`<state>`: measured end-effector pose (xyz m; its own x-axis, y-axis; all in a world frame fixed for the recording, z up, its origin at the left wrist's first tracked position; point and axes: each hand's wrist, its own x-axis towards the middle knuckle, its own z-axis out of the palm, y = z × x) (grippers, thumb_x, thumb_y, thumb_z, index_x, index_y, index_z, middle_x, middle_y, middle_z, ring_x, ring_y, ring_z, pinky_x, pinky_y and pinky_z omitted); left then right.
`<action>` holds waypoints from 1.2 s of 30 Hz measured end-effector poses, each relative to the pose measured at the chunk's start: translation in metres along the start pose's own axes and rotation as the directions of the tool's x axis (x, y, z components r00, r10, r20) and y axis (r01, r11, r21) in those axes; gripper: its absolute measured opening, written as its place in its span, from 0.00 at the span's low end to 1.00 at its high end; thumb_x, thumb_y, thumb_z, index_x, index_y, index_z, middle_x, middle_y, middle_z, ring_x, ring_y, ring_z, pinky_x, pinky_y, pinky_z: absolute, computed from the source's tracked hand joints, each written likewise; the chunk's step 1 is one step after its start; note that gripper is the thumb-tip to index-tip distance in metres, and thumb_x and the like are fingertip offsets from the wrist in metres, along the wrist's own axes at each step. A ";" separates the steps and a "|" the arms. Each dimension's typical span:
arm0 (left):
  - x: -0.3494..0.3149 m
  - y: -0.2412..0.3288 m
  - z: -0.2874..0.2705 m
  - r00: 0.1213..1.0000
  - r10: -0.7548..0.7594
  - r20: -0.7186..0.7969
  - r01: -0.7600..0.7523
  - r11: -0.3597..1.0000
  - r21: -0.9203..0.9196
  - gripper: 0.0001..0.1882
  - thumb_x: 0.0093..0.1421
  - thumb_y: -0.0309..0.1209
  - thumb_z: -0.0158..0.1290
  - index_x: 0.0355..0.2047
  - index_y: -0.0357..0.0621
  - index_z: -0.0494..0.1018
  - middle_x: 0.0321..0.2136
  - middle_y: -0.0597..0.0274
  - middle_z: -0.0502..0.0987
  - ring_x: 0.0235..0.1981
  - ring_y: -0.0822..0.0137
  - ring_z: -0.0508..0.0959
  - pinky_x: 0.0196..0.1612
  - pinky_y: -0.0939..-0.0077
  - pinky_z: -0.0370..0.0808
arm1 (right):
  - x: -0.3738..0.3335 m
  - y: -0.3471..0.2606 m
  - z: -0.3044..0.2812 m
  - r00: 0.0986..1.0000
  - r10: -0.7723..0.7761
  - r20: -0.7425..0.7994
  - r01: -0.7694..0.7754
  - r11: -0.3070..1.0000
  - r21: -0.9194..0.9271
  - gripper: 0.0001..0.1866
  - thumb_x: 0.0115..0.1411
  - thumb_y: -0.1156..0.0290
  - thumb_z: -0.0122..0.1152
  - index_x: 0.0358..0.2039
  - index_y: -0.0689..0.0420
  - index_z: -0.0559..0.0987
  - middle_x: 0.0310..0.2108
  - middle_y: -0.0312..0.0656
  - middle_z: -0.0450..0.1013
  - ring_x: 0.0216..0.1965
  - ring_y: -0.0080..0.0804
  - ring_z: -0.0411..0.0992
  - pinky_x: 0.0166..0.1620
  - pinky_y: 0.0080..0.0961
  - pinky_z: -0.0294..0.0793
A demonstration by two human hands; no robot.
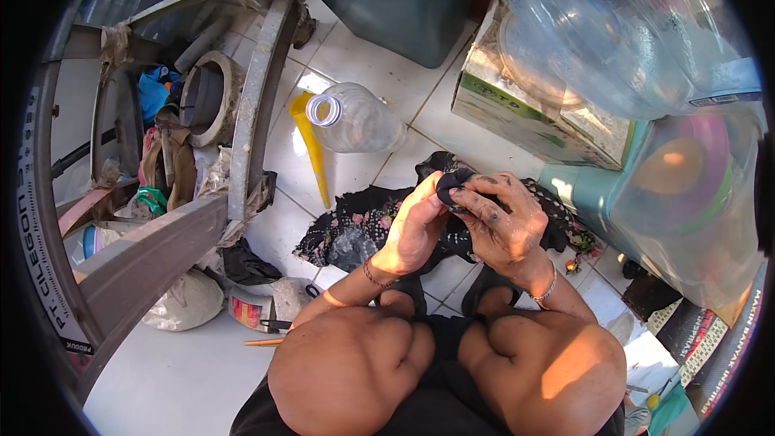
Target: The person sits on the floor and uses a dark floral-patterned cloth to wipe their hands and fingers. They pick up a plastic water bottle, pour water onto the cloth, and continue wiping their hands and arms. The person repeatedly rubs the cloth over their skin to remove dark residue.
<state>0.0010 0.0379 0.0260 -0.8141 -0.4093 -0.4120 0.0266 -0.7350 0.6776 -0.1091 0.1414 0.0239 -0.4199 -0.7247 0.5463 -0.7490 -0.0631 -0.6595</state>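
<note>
While both hands are brought close together over the floor, a small dark piece (452,184) is held between their fingertips, just above a black flowered cloth (367,203) laid on the tiled floor (436,81). By the left hand (414,230) the piece is pinched from the left, with thumb and fingers drawn in narrow; by the right hand (504,222), whose fingers are smudged with something dark, it is gripped from the right with fingers curled. Whether it is soft or rigid cannot be told, since much of it is covered by the fingers. Light weight is suggested by its small size, and some slipperiness may be expected if the smudges are greasy; it is probably best held by its outer edges, from opposite sides. Beyond, a clear bottle (367,123) is seen beside a yellow tapered object (310,149).
</note>
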 end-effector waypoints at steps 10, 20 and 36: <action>0.006 -0.010 -0.015 0.979 0.068 0.193 -0.048 0.993 -0.106 0.12 0.69 0.40 0.46 0.32 0.48 0.61 0.34 0.64 0.62 0.40 0.68 0.65 0.50 0.70 0.64 | -0.013 0.005 0.001 0.975 0.100 -0.199 -0.119 0.989 -0.088 0.19 0.47 0.80 0.76 0.43 0.60 0.84 0.38 0.45 0.78 0.34 0.43 0.79 0.35 0.33 0.82; 0.010 -0.023 -0.018 0.981 0.103 0.165 -0.070 0.979 -0.194 0.09 0.71 0.38 0.44 0.39 0.46 0.66 0.41 0.64 0.67 0.46 0.67 0.69 0.57 0.67 0.67 | -0.006 -0.003 0.022 0.960 0.056 -0.275 -0.086 0.992 -0.096 0.17 0.51 0.81 0.74 0.42 0.63 0.83 0.36 0.46 0.77 0.33 0.43 0.79 0.35 0.34 0.81; 0.015 -0.024 -0.018 0.982 0.026 0.185 0.036 0.945 -0.324 0.11 0.70 0.39 0.47 0.33 0.49 0.62 0.45 0.67 0.67 0.51 0.66 0.69 0.60 0.64 0.68 | -0.029 0.004 0.024 0.979 0.014 -0.205 -0.023 0.999 -0.042 0.14 0.51 0.81 0.74 0.40 0.63 0.83 0.35 0.50 0.78 0.32 0.46 0.79 0.36 0.33 0.80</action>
<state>-0.0014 0.0396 -0.0072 -0.9064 -0.3211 -0.2745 0.1839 -0.8849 0.4279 -0.0880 0.1457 -0.0069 -0.5264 -0.5691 0.6317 -0.7601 -0.0179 -0.6495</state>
